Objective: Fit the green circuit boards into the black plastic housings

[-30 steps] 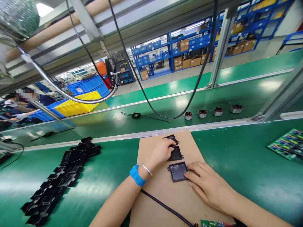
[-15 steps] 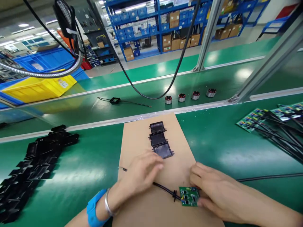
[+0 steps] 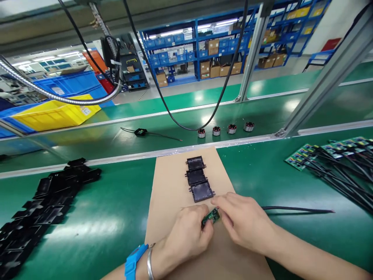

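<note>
My left hand [image 3: 194,229], with a blue watch band and a silver bangle at the wrist, pinches a small green circuit board [image 3: 214,215] over the cardboard. The board is tilted, and the fingers cover part of it. At the board's right end, the bent fingers of my right hand [image 3: 243,217] close around where a black cable [image 3: 291,209] appears to join it. Beyond that hand, the cable stretches right across the green bench. Just above my hands, three black plastic case halves [image 3: 201,191] lie in a column on the cardboard sheet [image 3: 166,186].
Many black plastic parts [image 3: 52,198] are spread on the left. At right lie several circuit boards with black cables [image 3: 335,159]. Behind the metal rail are several round motor-like parts [image 3: 216,131] and a black box with leads [image 3: 140,132]. A black cable [image 3: 163,99] hangs overhead.
My left hand has moved right and now grips the circuit board, which has been raised and turned. The right hand has shifted up and left, to the board's end. The camera view has shifted slightly.
</note>
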The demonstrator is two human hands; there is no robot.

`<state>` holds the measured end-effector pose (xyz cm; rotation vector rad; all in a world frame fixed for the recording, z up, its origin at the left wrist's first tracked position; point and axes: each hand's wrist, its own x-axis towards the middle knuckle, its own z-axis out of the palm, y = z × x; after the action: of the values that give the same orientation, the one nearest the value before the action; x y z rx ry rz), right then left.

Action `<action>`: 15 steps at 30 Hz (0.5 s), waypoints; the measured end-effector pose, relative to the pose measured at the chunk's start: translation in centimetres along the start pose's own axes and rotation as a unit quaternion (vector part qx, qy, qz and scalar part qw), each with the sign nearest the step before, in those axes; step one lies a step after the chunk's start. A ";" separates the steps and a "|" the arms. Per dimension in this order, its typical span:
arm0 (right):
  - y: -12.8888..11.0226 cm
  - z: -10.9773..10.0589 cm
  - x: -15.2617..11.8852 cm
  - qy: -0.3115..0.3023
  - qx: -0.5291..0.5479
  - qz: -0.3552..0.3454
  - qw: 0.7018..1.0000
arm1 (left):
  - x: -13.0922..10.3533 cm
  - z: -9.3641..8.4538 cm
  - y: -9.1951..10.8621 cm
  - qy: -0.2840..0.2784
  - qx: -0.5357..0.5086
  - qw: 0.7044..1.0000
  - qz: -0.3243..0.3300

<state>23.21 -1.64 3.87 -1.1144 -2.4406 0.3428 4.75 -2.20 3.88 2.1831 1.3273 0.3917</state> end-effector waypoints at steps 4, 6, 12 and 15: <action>-2.1 1.1 1.1 -0.030 -0.147 -0.043 0.988 | 0.2 -0.5 0.0 -0.018 -0.040 0.999 -0.012; -1.7 0.8 1.8 -0.062 -0.111 -0.021 0.992 | 0.2 -1.1 -0.3 -0.022 -0.043 0.998 -0.026; 2.8 -0.3 3.4 -0.116 0.000 0.057 0.992 | 0.4 -2.6 -1.7 -0.016 -0.034 0.996 -0.076; 2.8 -0.5 2.8 -0.178 0.011 0.057 0.982 | 0.0 -2.5 -2.1 -0.064 -0.049 0.995 -0.057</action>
<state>23.67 2.32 3.95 -1.2801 -2.6730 0.6537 1.97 -0.71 4.71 2.0073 1.3263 0.2632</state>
